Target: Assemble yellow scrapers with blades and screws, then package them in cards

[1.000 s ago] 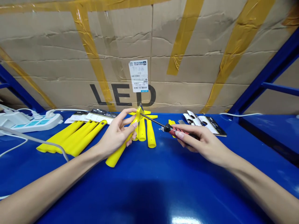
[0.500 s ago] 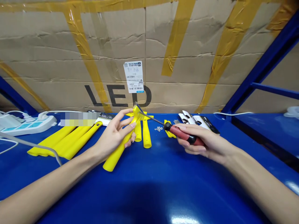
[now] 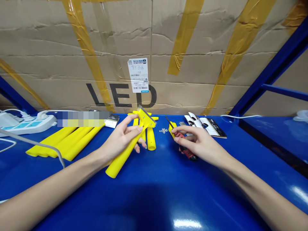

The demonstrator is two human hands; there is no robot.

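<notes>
The carton (image 3: 187,93) stands at twelve o'clock, inside hidden. The left grip (image 3: 120,138) clasps the scraper (image 3: 128,149), its head (image 3: 146,119) at one o'clock; the right grip (image 3: 201,141) holds the screwdriver (image 3: 186,151), tip (image 3: 167,119) at eleven o'clock.

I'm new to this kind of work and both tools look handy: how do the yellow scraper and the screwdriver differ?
The yellow scraper has a plain yellow handle; the screwdriver has a red and black one. The scraper ends in a wide, flared head, the screwdriver in a thin, dark shaft. The scraper is in the left hand, the screwdriver in the right hand. Both are handheld tools.
</notes>
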